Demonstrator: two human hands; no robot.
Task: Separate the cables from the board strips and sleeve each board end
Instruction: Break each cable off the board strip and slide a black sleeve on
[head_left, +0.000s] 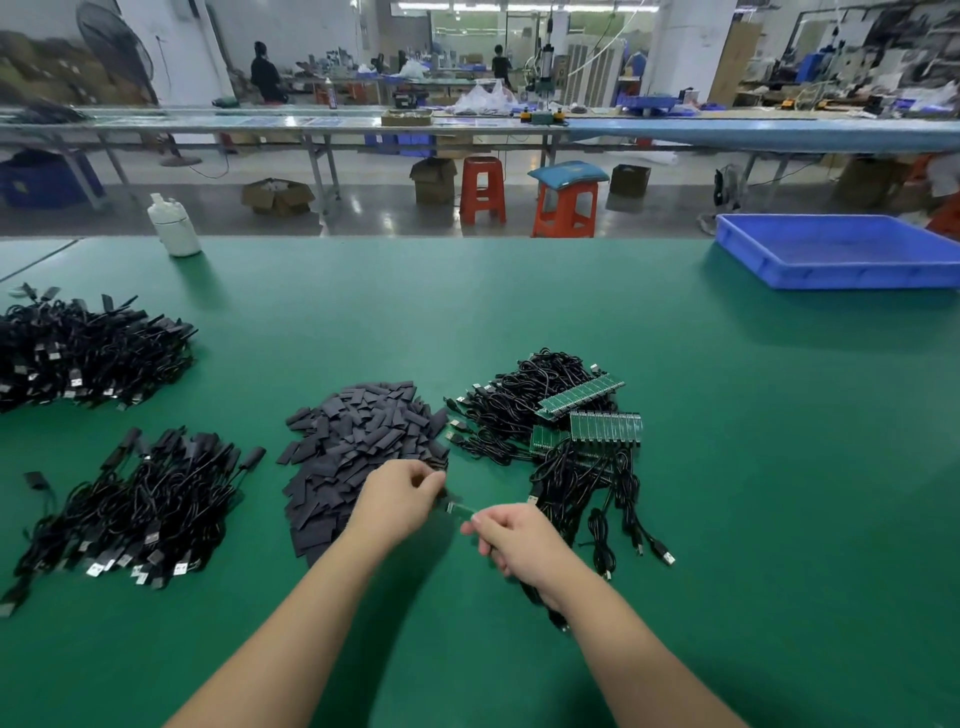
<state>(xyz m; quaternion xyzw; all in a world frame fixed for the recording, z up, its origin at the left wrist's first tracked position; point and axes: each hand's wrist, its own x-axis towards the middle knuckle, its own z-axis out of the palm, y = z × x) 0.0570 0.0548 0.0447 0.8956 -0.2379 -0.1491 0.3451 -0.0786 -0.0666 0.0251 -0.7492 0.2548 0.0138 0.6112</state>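
**Two hands meet over a small board at the sleeving bench**

A person's right hand (511, 540) pinches one end of a small green circuit board (462, 509) low over the green table mat (727, 467), fingers curled around it, with a black cable (540, 597) trailing out beneath the wrist. The left hand (402, 501) meets the board's other end with fingertips curled in a pinch; what it holds there is too blurred to make out.

Just behind the left hand lies a loose heap of flat black sleeves (358, 447), its near edge touching the forearm. To the right of that heap sits a tangle of black USB cables (524, 410) with green board strips (605, 426) lying on top, several cables spilling towards the near edge beside the right hand. On the left lie two more cable piles (135, 509) whose ends appear capped in black, one near and one further back (88, 353).

The only container on the table is a shallow blue plastic tray (831, 249) at the far right corner, overhanging the far edge; its floor shows nothing in it. A white plastic bottle (174, 226) stands at the far edge on the left. Bare green mat stretches right of the cables and across the middle towards the far edge. Beyond that edge stand red stools (483, 189) and long workbenches (311, 122).
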